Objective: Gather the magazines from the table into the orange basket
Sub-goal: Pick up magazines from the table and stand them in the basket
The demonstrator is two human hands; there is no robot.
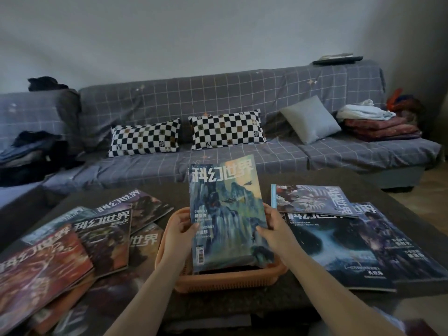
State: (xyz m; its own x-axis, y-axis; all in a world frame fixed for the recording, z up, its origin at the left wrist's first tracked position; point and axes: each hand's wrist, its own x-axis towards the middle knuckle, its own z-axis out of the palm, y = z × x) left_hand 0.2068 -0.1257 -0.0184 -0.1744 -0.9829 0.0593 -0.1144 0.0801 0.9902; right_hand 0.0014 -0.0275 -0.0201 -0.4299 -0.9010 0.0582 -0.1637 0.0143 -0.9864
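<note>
- Orange plastic basket sits on the dark table right in front of the person, with piles of magazines on both sides of it.
- Both hands hold one blue-green magazine tilted up over the basket, its lower edge already down inside the rim. The left hand pinches the left edge with thumb on the cover and fingers behind; the right hand grips the right edge the same way, fingers curled round it.
- The magazine looks longer than the basket is deep front to back, so it may end up leaning on the far rim instead of lying flat. If let go at this tilt, it could slide or flop out over the back.
- Glossy covers are slippery: a loose pinch at the edges could let it twist and catch a corner on the basket's slotted wall, bending the cover.
- The left pile is fanned out and overlapping, with the red magazine running out of view at the near left. A brush from the left forearm could, I judge, push some off the table.
- The right pile lies just beside the basket; nudging the basket sideways could shift it.
- The basket looks light, so pressing the magazine down hard on one side could tip or skid it.
- Most magazines are not yet gathered, so the basket may overfill.
</note>
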